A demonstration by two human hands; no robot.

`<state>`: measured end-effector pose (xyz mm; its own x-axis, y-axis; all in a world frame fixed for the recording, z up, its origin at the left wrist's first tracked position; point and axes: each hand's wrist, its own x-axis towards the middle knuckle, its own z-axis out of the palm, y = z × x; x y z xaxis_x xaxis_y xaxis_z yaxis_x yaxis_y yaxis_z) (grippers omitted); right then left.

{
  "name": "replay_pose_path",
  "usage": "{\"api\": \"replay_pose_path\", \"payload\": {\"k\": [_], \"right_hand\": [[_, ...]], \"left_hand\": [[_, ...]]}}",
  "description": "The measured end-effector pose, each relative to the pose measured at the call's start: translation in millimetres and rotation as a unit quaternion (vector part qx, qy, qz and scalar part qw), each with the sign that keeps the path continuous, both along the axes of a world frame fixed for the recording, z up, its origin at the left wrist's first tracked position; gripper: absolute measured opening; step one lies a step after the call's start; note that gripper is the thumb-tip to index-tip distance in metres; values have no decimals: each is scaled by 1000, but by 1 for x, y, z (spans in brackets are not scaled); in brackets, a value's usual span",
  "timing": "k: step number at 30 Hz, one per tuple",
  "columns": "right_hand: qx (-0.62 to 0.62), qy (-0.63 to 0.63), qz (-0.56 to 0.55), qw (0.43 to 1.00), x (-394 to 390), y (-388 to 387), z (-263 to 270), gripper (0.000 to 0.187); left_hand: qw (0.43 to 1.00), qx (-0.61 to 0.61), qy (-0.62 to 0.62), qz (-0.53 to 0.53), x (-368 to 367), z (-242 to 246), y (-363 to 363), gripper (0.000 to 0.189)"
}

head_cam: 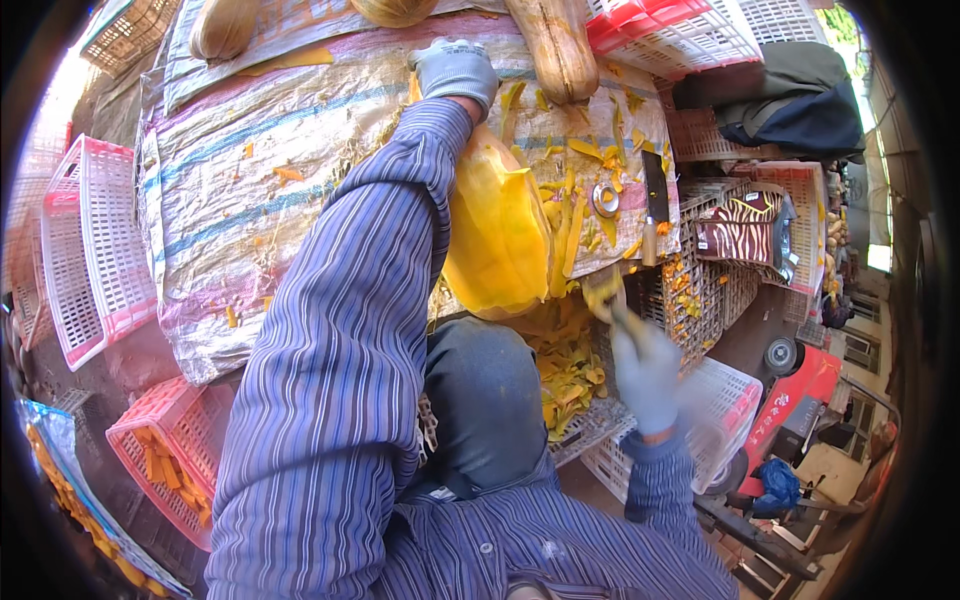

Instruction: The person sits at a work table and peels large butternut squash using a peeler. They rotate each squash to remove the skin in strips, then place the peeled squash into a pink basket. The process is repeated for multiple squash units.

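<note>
A large, mostly peeled squash (499, 232) lies lengthwise at the table's near edge, its yellow flesh bare. My left hand (456, 71), in a pale grey work glove, is closed around its far end, and the wrist and sleeve hide part of it. Off to the right of the squash, my gloved right hand (646, 371) grips a peeler (611, 300), blurred by motion, with a strip of peel at its head. Below the peeler, a heap of peelings (566, 375) fills a container beside my knee.
A cleaver (655, 199) and a small metal ring-shaped object (605, 200) lie among peel scraps on the woven plastic sheet (225, 187). Unpeeled squashes (559, 49) lie at the far side. Plastic crates (97, 247) flank the table; one pink crate (161, 450) holds orange pieces.
</note>
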<state>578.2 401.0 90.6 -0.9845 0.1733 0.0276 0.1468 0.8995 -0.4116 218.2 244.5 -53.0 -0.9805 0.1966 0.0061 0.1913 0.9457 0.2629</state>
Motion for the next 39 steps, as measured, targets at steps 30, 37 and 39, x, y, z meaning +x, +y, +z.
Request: {"api": "replay_pose_path", "payload": {"k": [30, 37, 39], "right_hand": [[-76, -113, 43, 990, 89, 3, -106, 29], [-266, -38, -97, 958, -46, -7, -48, 27], [-269, -29, -2, 963, -110, -16, -61, 30]], "left_hand": [[999, -13, -36, -6, 3, 11, -4, 39], [997, -41, -62, 10, 3, 19, -9, 55], [998, -38, -48, 14, -3, 5, -13, 54]]}}
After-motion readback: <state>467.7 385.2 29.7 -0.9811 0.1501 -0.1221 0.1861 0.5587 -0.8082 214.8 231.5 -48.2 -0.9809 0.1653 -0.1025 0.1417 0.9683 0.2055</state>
